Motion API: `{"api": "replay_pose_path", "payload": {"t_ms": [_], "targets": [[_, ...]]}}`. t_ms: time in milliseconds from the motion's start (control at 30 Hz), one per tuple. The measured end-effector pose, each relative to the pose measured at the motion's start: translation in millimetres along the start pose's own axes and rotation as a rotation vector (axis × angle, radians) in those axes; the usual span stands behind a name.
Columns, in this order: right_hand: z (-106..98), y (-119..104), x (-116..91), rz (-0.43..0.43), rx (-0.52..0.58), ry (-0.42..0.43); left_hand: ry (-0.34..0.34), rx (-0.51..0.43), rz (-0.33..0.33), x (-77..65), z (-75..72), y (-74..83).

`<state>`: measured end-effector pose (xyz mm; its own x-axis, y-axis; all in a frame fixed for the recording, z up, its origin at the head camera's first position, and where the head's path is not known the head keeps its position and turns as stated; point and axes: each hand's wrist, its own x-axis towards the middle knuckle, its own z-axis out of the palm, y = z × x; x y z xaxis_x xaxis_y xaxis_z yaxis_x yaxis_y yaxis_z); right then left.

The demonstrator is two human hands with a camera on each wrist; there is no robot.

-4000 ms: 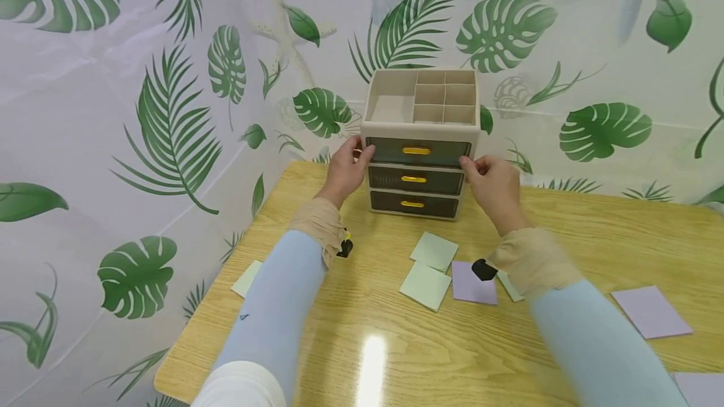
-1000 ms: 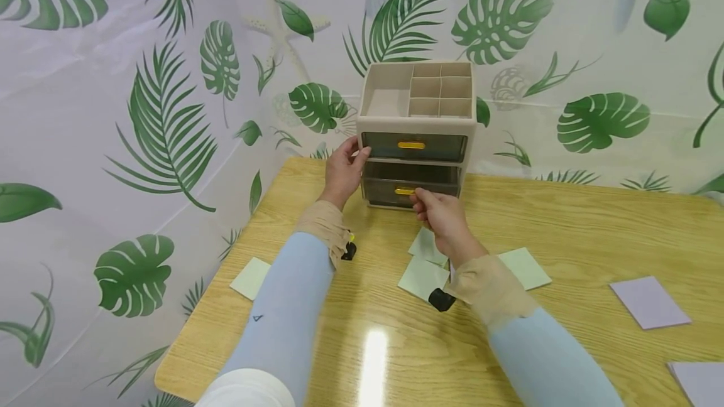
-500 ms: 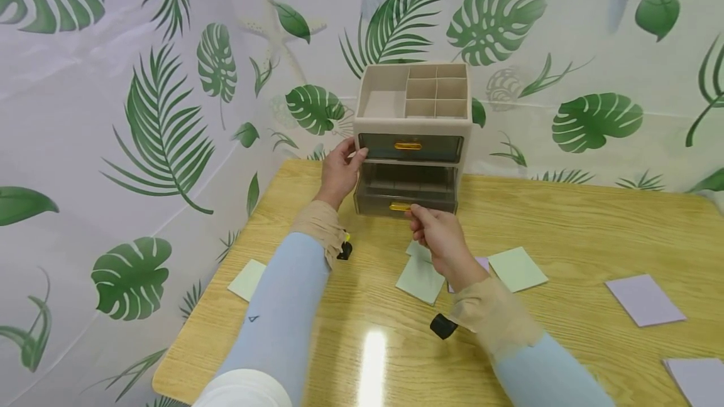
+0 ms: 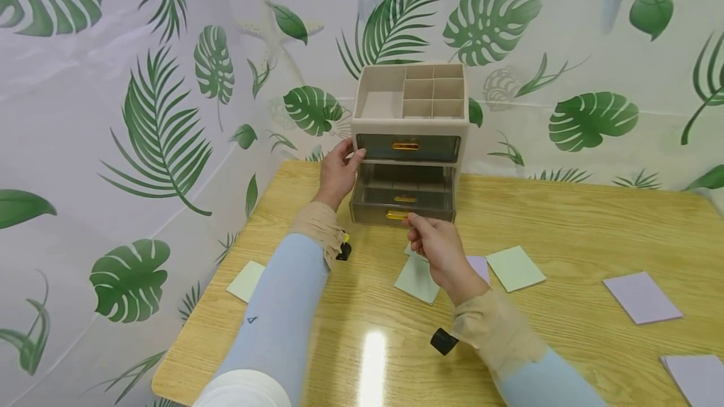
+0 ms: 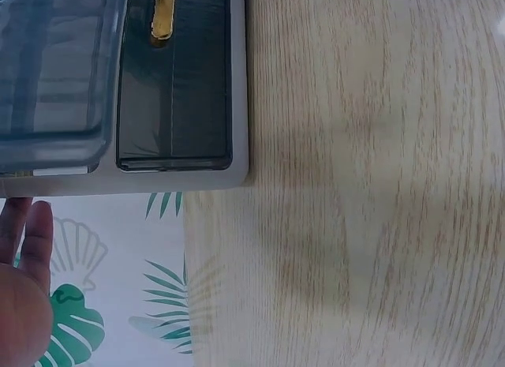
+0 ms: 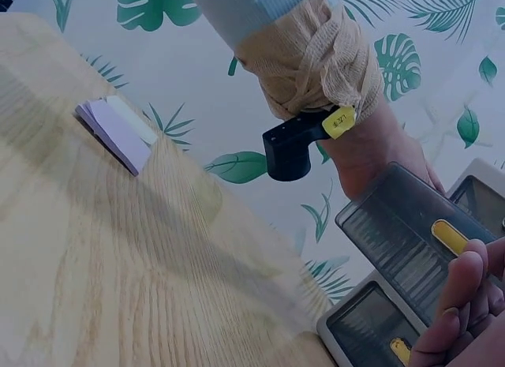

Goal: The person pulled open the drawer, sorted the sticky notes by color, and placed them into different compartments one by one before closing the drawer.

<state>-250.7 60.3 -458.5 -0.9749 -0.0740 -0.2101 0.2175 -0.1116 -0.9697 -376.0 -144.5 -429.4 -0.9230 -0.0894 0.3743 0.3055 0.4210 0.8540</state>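
A cream desktop drawer organizer (image 4: pixel 410 125) with three dark see-through drawers stands at the back of the table. Its middle drawer (image 4: pixel 367 211) is pulled well out and looks empty inside; the top and bottom ones are closed. My right hand (image 4: pixel 444 253) pinches the yellow handle (image 4: pixel 396 214) of that drawer between thumb and curled fingers, also seen near the handle (image 6: pixel 448 234) in the right wrist view. At the organizer's left side, my left hand (image 4: pixel 337 176) grips the edge, thumb on the front; in the left wrist view its fingers (image 5: pixel 35 241) touch the side wall.
Pale green paper squares (image 4: pixel 417 282) lie in front of the organizer, beside a purple square (image 4: pixel 479 267) partly behind my right wrist. Another green square (image 4: pixel 516 267) and purple ones (image 4: pixel 641 297) lie to the right. One green square (image 4: pixel 244 280) sits left, under my left sleeve.
My right hand has left the organizer's right side, taken the middle drawer's handle and pulled the drawer out toward me. The left hand stays at the left edge.
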Motion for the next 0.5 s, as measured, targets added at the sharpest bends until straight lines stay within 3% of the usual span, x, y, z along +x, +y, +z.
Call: {"api": "replay_pose_path", "payload": {"t_ms": [500], "targets": [[0.3,8.6,-2.8,0.016,0.025,0.009,0.008,-0.007,-0.008,-1.6,0.4,1.0]]}}
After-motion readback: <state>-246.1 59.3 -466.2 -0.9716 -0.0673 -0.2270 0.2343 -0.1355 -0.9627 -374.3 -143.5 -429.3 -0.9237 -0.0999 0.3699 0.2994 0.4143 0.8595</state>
